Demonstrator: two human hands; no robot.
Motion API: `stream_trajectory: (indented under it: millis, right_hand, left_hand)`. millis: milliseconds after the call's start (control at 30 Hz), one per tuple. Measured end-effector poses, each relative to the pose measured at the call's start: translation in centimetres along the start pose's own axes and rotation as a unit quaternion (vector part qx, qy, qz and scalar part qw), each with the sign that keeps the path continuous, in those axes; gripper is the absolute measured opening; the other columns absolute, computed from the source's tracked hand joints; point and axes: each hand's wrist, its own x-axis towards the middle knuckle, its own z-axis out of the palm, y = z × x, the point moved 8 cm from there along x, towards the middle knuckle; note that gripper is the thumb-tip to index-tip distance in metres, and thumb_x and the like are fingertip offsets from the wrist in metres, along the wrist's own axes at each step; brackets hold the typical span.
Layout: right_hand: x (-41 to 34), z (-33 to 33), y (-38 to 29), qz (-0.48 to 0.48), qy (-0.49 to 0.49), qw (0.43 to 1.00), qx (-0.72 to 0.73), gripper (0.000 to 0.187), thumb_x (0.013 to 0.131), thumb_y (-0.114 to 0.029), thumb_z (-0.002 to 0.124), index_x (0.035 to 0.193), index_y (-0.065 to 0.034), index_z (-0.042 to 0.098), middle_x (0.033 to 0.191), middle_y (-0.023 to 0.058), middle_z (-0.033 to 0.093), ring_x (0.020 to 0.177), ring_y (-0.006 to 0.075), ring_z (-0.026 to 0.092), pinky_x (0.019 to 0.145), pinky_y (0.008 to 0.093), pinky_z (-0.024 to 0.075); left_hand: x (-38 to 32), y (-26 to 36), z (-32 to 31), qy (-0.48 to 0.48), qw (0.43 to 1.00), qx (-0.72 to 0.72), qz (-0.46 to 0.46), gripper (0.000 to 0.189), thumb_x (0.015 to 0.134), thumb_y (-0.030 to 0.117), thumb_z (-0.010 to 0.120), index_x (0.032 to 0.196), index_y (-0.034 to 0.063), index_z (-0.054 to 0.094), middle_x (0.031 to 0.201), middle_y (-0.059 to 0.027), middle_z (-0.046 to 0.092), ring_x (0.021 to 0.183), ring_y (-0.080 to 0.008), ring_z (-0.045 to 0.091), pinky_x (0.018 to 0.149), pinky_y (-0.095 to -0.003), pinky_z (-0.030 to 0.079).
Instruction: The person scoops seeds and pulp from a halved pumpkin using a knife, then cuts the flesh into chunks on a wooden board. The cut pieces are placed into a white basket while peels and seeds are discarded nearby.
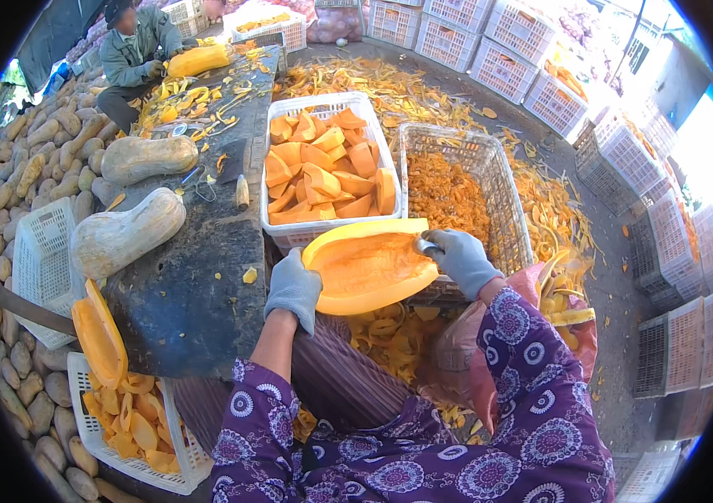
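A peeled, hollowed pumpkin half [372,267] lies cut side up before me. My left hand [293,286], in a grey glove, grips its left end. Also gloved, my right hand [462,259] holds a metal scraping tool [426,246], probably a spoon, against the cavity's right end; most of the tool is hidden by the fingers. Just beyond the half stands a white plastic crate [270,227] full of orange pumpkin chunks [325,166]. To its right, another crate [514,207] contains stringy pumpkin pulp [448,195].
Two unpeeled pumpkins [130,232] and a wooden-handled knife [242,192] rest on the dark table [199,302]. Another cut half [102,336] leans at its near left corner, above a crate of pieces [190,468]. A co-worker [136,50] handles a peeled pumpkin [199,60]. Peelings [558,220] cover the floor.
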Motion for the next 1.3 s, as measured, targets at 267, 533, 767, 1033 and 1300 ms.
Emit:
stream_trajectory:
  millis: [267, 533, 767, 1033, 1300]
  right_hand:
    - [-1.7, 1.2, 7.6, 0.114, -0.079, 0.981, -0.134, 0.024, 0.088, -0.034, 0.055, 0.095, -0.0137, 0.065, 0.087, 0.0132, 0.066, 0.083, 0.0316, 0.063, 0.072, 0.0417, 0.0494]
    - [0.7, 1.2, -1.2, -0.027, -0.01, 0.999, -0.016, 0.024, 0.089, -0.035, 0.052, 0.097, -0.0163, 0.065, 0.089, 0.0099, 0.066, 0.084, 0.0303, 0.063, 0.071, 0.0412, 0.0497]
    - [-0.1, 2.5, 2.6, 0.036, -0.08, 0.994, -0.068, 0.029, 0.088, -0.039, 0.054, 0.099, -0.0151, 0.065, 0.088, 0.0113, 0.065, 0.083, 0.0316, 0.062, 0.071, 0.0414, 0.0487]
    - [-1.6, 1.1, 1.6, -0.002, -0.087, 0.996, -0.031, 0.034, 0.092, -0.043, 0.047, 0.1, -0.0153, 0.066, 0.083, 0.0117, 0.065, 0.08, 0.0316, 0.062, 0.07, 0.0413, 0.0473]
    - [-4.9, -3.0, 10.3, 0.098, -0.021, 0.982, -0.159, 0.024, 0.087, -0.037, 0.055, 0.098, -0.0189, 0.066, 0.088, 0.0107, 0.067, 0.082, 0.0301, 0.064, 0.07, 0.041, 0.05]
  left_hand:
    - [0.2, 0.1, 0.2, 0.001, 1.0, 0.002, 0.003, 0.044, 0.067, 0.003, 0.063, 0.11, -0.0031, 0.059, 0.098, -0.0241, 0.065, 0.093, -0.0347, 0.063, 0.082, -0.037, 0.05]
    - [0.1, -0.2, 0.1, 0.003, 1.0, -0.003, 0.0, 0.047, 0.067, 0.003, 0.063, 0.113, -0.0031, 0.057, 0.099, -0.0244, 0.065, 0.094, -0.0342, 0.064, 0.083, -0.0366, 0.049]
    - [-0.2, 0.4, 0.3, -0.021, 0.999, -0.011, 0.03, 0.035, 0.074, 0.008, 0.058, 0.108, -0.002, 0.058, 0.098, -0.0276, 0.063, 0.095, -0.0398, 0.06, 0.085, -0.0426, 0.048]
    - [-0.1, 0.2, 0.2, -0.015, 0.999, 0.004, 0.038, 0.032, 0.075, 0.009, 0.058, 0.104, -0.0025, 0.059, 0.094, -0.0278, 0.063, 0.093, -0.0401, 0.061, 0.082, -0.0432, 0.049]
    - [-0.2, -2.1, -0.7, 0.01, 1.0, -0.004, 0.014, 0.033, 0.073, 0.008, 0.058, 0.104, -0.0041, 0.058, 0.095, -0.0279, 0.063, 0.094, -0.0403, 0.061, 0.083, -0.0427, 0.048]
